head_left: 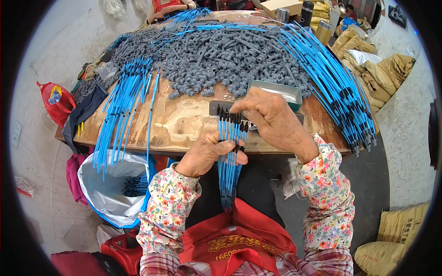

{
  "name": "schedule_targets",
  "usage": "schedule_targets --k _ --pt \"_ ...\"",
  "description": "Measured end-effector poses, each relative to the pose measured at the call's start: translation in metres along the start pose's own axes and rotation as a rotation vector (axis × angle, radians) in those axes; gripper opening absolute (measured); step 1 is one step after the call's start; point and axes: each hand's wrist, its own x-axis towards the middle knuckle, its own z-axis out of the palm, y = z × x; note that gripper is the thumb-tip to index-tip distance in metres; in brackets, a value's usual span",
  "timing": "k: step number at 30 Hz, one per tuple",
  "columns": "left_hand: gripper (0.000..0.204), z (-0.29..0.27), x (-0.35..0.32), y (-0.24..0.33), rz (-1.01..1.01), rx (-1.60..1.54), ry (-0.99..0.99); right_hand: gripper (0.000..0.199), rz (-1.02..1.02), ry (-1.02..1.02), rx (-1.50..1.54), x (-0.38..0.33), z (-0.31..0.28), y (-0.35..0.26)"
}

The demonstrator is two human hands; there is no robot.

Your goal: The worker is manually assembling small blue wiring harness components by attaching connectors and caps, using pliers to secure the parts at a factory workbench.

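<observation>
A fanned bundle of thin blue tubes (226, 168) with black tips stands between my thumb and fingers, gripped by my left hand (202, 152) at the table's front edge. The tubes' lower ends hang together over my lap. Bent over the black tips, my right hand (278, 122) is closed, with thumb and forefinger pinched at the top of the bundle. Whatever lies inside that pinch is hidden by the fingers. Behind my hands sits a flat dark metal plate (214, 108), partly covered. An open green box (295, 105) with small white pieces stands just beyond my right hand.
Grey plastic fittings (230, 55) are heaped across the wooden table (177, 124). More blue tubes lie at left (120, 119) and right (338, 87). A white-lined bag (103, 184) holds tubes at lower left. Another person (171, 6) sits across the table.
</observation>
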Motion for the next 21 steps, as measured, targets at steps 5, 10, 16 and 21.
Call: schedule_targets --k 5,10,16,21 --pt "0.028 -0.003 0.0 0.0 0.006 0.011 -0.038 0.017 0.019 0.008 -0.111 -0.002 0.001 -0.011" --pt "0.032 -0.005 0.001 -0.002 -0.009 0.024 -0.038 0.015 0.2 0.041 0.091 -0.005 0.01 -0.009" --pt "0.033 -0.005 0.001 0.0 -0.007 0.027 -0.043 0.014 0.17 0.047 0.13 -0.005 0.009 -0.002" --pt "0.034 -0.007 0.001 0.0 -0.005 0.041 -0.067 0.016 0.059 -0.049 0.051 0.0 0.0 0.002"
